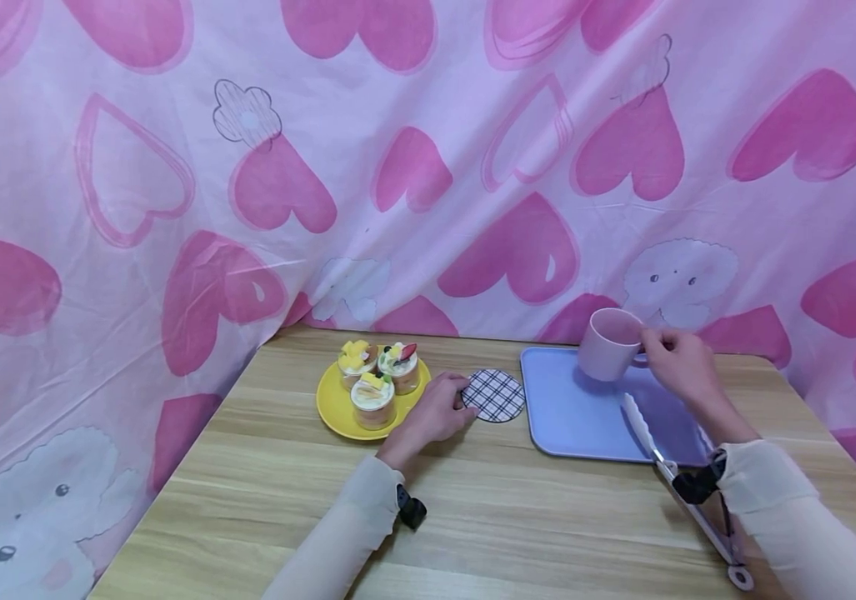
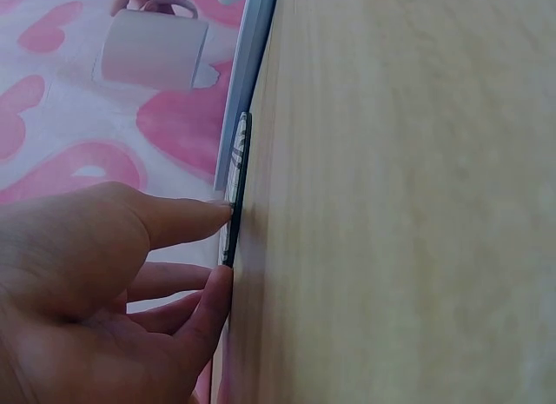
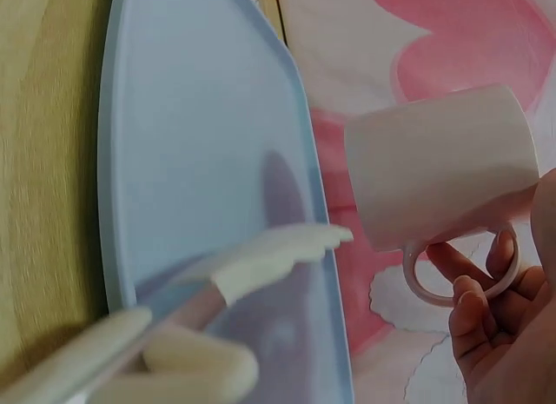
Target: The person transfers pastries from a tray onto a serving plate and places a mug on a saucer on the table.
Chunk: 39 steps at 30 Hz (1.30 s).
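Observation:
My right hand (image 1: pixel 675 362) grips the handle of a pink mug (image 1: pixel 608 346), holding it upright above the blue tray (image 1: pixel 578 442). The right wrist view shows fingers hooked through the handle of the mug (image 3: pixel 443 165). On the left, my left hand (image 1: pixel 435 412) pinches the near-left edge of a round checked coaster (image 1: pixel 498 396) between thumb and fingers. Seen edge-on in the left wrist view, the coaster (image 2: pixel 236 178) lies close along the tabletop, just left of the tray.
A yellow plate (image 1: pixel 333 417) with three dessert cups (image 1: pixel 373 404) stands left of my left hand. Tongs (image 1: pixel 641 425) lie with their scalloped tips over the tray, partly under my right forearm, handles on the wooden table (image 1: pixel 518 525). Behind hangs a pink heart-patterned cloth (image 1: pixel 412 242).

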Motion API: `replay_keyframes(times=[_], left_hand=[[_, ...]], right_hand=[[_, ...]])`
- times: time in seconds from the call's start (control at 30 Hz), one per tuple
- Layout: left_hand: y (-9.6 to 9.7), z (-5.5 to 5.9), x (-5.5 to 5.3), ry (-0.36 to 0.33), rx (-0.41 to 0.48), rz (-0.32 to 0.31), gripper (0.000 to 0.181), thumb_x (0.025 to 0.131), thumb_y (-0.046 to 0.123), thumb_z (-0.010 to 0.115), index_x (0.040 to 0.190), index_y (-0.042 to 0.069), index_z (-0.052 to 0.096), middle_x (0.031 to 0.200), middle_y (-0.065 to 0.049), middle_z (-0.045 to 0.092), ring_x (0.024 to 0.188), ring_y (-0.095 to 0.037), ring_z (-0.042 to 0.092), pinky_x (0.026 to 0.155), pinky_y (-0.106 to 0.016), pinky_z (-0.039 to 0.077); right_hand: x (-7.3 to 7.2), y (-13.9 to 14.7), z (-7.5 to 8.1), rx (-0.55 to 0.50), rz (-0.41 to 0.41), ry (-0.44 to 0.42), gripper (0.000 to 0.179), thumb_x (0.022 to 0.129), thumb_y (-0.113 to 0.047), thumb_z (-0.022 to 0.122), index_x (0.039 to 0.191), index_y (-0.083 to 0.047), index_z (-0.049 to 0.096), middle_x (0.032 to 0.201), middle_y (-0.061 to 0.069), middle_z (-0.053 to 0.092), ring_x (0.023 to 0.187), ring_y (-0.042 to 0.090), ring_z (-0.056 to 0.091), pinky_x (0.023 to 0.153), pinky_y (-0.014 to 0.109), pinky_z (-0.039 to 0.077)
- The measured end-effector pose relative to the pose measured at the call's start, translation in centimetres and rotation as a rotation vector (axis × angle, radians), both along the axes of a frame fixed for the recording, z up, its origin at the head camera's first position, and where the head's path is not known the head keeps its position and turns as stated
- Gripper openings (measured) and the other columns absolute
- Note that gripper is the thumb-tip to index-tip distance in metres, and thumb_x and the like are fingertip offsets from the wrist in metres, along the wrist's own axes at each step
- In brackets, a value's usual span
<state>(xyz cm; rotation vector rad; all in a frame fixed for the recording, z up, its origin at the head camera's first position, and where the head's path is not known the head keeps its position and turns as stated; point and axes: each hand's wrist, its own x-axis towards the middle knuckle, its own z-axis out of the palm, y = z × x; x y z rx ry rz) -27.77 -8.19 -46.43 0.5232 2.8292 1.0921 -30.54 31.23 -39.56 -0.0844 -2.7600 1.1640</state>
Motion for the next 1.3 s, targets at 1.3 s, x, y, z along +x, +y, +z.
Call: replay_keyframes(times=[1.3], left_hand=[[0.2,0.3,0.4,-0.042,-0.005,0.051,0.057,0.100,0.021,0.078,0.151,0.001,0.061,0.151,-0.018,0.060,0.123,-0.025,0.057,0.105,-0.040,0.054]], right_hand=[[0.3,-7.2,-1.3,-0.058,0.051,-0.004,0.065,0.111,-0.056,0.043,0.093,0.001,0.070,0.121,0.022,0.076,0.102,0.029,0.058,0.073,0.030,0.049]])
